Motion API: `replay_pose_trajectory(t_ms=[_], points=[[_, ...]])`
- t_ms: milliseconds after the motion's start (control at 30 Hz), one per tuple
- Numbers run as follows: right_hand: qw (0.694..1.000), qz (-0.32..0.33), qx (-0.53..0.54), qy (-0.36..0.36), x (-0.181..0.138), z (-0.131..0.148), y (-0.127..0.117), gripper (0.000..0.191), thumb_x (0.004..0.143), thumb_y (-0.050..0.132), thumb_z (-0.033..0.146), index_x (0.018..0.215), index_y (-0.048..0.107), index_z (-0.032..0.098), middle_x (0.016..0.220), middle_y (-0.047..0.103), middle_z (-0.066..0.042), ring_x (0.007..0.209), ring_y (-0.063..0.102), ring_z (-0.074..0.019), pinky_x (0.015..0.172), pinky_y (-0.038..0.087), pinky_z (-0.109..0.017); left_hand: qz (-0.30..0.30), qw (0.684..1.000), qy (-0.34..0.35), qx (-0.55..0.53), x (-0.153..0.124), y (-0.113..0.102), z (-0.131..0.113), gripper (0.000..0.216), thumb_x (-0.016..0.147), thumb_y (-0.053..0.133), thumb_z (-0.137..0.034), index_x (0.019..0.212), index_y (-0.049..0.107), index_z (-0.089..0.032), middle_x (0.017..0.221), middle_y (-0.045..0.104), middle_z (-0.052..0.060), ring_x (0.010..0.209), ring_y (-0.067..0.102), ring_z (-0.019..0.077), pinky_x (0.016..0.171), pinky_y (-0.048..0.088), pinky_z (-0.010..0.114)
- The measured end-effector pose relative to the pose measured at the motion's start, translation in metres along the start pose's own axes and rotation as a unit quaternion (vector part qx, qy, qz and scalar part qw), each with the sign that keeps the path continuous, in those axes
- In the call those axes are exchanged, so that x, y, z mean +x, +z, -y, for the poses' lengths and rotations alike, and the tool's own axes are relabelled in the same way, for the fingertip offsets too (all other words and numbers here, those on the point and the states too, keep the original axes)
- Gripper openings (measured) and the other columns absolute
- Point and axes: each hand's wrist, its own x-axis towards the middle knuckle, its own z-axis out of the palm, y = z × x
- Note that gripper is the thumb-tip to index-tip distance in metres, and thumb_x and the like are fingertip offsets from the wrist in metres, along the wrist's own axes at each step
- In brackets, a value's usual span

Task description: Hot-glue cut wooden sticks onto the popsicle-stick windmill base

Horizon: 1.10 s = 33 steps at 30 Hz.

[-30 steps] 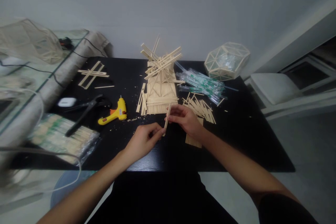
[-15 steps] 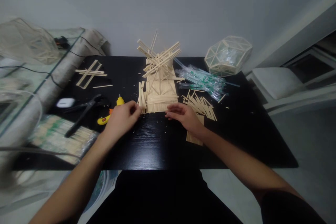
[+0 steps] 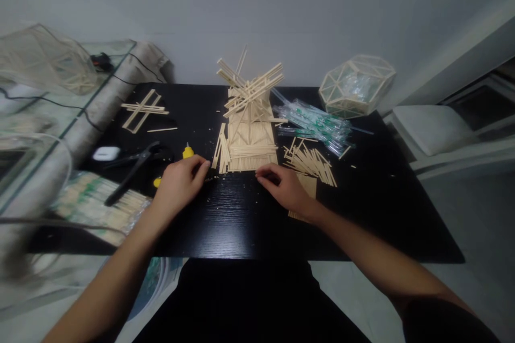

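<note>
A windmill-like model of thin wooden sticks [image 3: 249, 136] stands on the black table, with crossed blades at its top. My left hand [image 3: 181, 179] is closed, thumb against fingers, in front of the yellow glue gun [image 3: 188, 151], which it partly hides. Beside it, a few loose sticks [image 3: 221, 150] lean along the model's left side. My right hand [image 3: 284, 187] is by the model's front right corner, its thumb and forefinger brought together. Whether either hand pinches something small cannot be seen. Under my right wrist lies a flat stick panel [image 3: 308, 185], partly covered.
To the right are a pile of short sticks [image 3: 311, 163], plastic-wrapped packs [image 3: 316, 123] and a faceted stick frame [image 3: 356, 88]. At left lie pliers [image 3: 134, 171], a white case [image 3: 106, 154], a bag of sticks [image 3: 100, 201] and a crossed stick piece [image 3: 144, 111].
The view has shifted slightly, moving the scene a little to the right. My left hand has drawn back from the loose sticks toward the glue gun. My right fingers have curled closer together.
</note>
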Motion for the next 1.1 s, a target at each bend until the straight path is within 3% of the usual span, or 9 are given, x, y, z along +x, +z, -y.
replay_pose_trajectory(t_ms=[100,333,733,933,1100], points=[[0.992,0.023,-0.105,-0.059,-0.004,0.002,0.001,0.014,0.094,0.067,0.016,0.106,0.074,0.02,0.105,0.078,-0.007,0.097,0.075,-0.0209,0.095,0.061,-0.041,-0.022,1.0,-0.013,0.003,-0.029,0.003,0.013,0.036,0.101,0.047,-0.047,0.097,0.071,-0.021,0.086,0.076,0.006,0.074,0.071,0.0245,0.074,0.051,0.035],[0.965,0.073,-0.209,-0.138,-0.008,0.002,0.01,0.027,0.097,0.064,0.011,0.122,0.068,0.019,0.124,0.075,-0.013,0.122,0.068,-0.0271,0.11,0.055,-0.052,-0.095,0.994,0.037,0.035,-0.067,0.032,0.027,0.035,0.104,0.046,-0.039,0.118,0.068,-0.016,0.121,0.075,0.016,0.114,0.07,0.0341,0.102,0.055,0.049],[0.941,0.126,-0.27,-0.159,-0.003,0.012,0.029,0.038,0.098,0.061,0.011,0.136,0.061,0.012,0.138,0.068,-0.019,0.136,0.059,-0.0298,0.12,0.049,-0.054,-0.077,0.993,0.087,-0.036,-0.07,0.067,-0.001,0.056,0.105,0.051,-0.032,0.156,0.043,-0.012,0.157,0.056,0.022,0.147,0.054,0.0348,0.121,0.046,0.058],[0.94,0.145,-0.26,-0.169,0.0,0.016,0.037,0.039,0.098,0.059,0.011,0.137,0.061,0.013,0.137,0.068,-0.02,0.135,0.06,-0.0305,0.119,0.049,-0.057,-0.03,0.987,0.139,-0.075,-0.074,0.072,-0.013,0.056,0.104,0.053,-0.03,0.157,0.042,-0.015,0.161,0.053,0.021,0.151,0.049,0.0331,0.124,0.043,0.058],[0.939,0.132,-0.262,-0.182,-0.002,0.016,0.032,0.033,0.1,0.058,0.012,0.132,0.065,0.012,0.136,0.069,-0.02,0.134,0.062,-0.0305,0.117,0.051,-0.055,-0.051,0.988,0.116,-0.088,-0.072,0.066,-0.01,0.049,0.105,0.052,-0.029,0.152,0.049,-0.017,0.158,0.057,0.018,0.146,0.056,0.0315,0.121,0.048,0.055]])
